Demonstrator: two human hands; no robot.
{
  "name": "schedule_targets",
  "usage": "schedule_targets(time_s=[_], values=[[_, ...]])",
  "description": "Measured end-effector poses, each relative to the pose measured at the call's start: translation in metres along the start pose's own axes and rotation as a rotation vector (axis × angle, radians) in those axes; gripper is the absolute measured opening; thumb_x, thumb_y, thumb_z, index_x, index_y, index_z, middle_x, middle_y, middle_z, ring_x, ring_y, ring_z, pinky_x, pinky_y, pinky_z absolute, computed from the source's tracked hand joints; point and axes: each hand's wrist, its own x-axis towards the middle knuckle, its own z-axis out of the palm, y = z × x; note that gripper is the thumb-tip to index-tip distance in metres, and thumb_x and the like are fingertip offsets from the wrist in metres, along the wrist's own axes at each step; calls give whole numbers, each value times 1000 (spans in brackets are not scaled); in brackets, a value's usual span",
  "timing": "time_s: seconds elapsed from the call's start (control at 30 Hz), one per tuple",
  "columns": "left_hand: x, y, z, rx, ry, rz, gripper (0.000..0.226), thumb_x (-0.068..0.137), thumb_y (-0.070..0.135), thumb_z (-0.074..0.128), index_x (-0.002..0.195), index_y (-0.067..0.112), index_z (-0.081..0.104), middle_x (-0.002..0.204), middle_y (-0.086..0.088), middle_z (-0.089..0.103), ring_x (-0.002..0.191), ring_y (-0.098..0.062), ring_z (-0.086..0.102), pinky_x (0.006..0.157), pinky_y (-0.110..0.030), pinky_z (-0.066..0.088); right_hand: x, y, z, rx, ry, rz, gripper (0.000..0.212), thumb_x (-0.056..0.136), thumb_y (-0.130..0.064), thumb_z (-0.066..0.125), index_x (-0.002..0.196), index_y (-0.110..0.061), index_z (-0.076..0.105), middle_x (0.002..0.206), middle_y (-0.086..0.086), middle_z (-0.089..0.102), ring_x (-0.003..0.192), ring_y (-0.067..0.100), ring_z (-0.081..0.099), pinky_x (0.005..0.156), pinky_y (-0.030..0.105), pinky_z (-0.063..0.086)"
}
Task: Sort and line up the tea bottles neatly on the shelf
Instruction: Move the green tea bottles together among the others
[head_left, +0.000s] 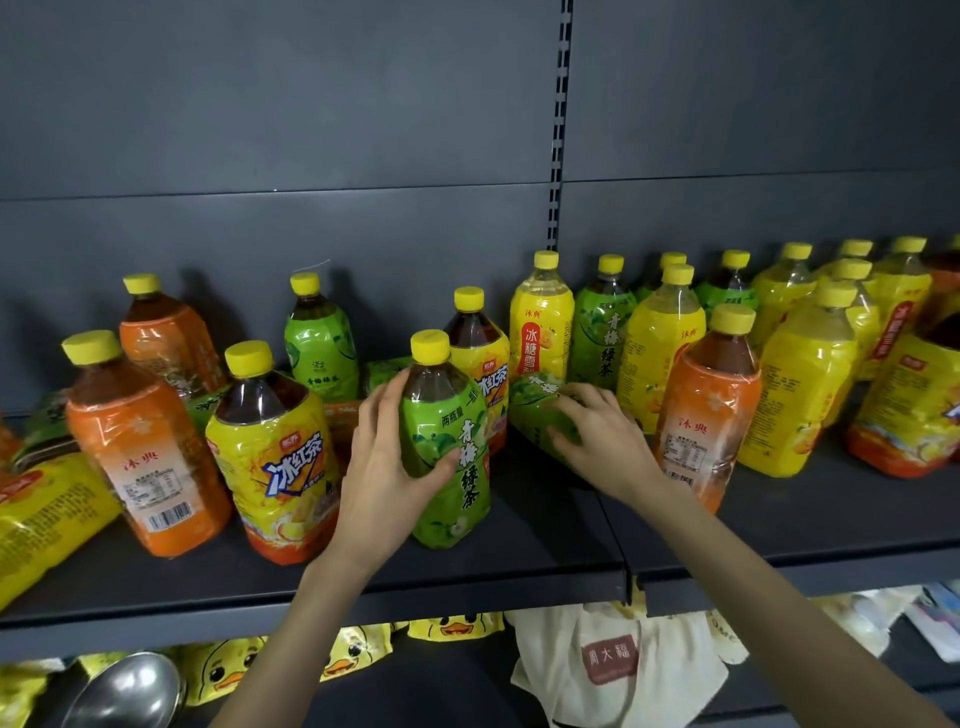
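Many yellow-capped tea bottles with green, orange and yellow labels stand or lie on the dark shelf (545, 551). My left hand (387, 467) grips an upright green-label bottle (452, 467) at the shelf's middle front. Just to its right, my right hand (602, 441) curls over a green-label bottle lying on its side (535, 410). An orange-label bottle (706, 415) stands right of that hand. A yellow iced-tea bottle (275, 457) stands left of my left hand.
Several bottles lie flat at the far left, among them a yellow one (47, 519). Upright yellow and green bottles crowd the back right (800, 374). The lower shelf holds duck-print packs (223, 670), a metal bowl (130, 691) and a cloth bag (613, 660).
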Motion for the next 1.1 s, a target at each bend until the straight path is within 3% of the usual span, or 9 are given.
schedule_targets(time_s=[0.1,0.23,0.33,0.5,0.63,1.1], values=[[1,-1,-2,-30,-10,-8,86,74,38,73,144,33,23,145,5,27,133,-11,29,99,-31,37,25,1,0,-44,-166,89,56,93,-43,51,144,-29,32,152,5,26,140,29,20,111,53,25],[2,-2,-5,-55,-37,-23,90,64,62,60,142,36,23,143,5,27,133,-15,31,100,-36,40,51,1,2,-151,-403,154,74,89,-60,48,150,-40,11,158,9,10,143,36,14,112,56,16],[1,-3,-5,-62,-36,-21,90,64,66,57,142,38,22,142,7,27,133,-15,31,101,-40,42,63,5,3,-219,-469,177,81,88,-61,49,149,-44,-2,156,16,14,141,39,19,112,56,16],[0,-4,-4,-62,-30,-12,87,65,65,58,140,42,20,142,8,27,133,-14,31,100,-39,42,59,10,9,-124,-348,213,82,85,-54,59,148,-45,8,148,15,27,135,38,29,104,50,34],[1,-5,-3,-54,-24,-8,86,66,62,59,140,41,21,141,7,28,132,-13,32,99,-36,41,54,13,10,-66,-235,210,81,85,-48,63,147,-46,11,146,13,33,131,35,36,100,46,40],[1,-6,1,-37,2,-25,88,64,64,57,141,43,20,141,7,29,132,-15,33,96,-47,46,25,18,12,165,78,226,76,86,-45,62,146,-48,16,152,12,24,135,36,32,101,50,42]])
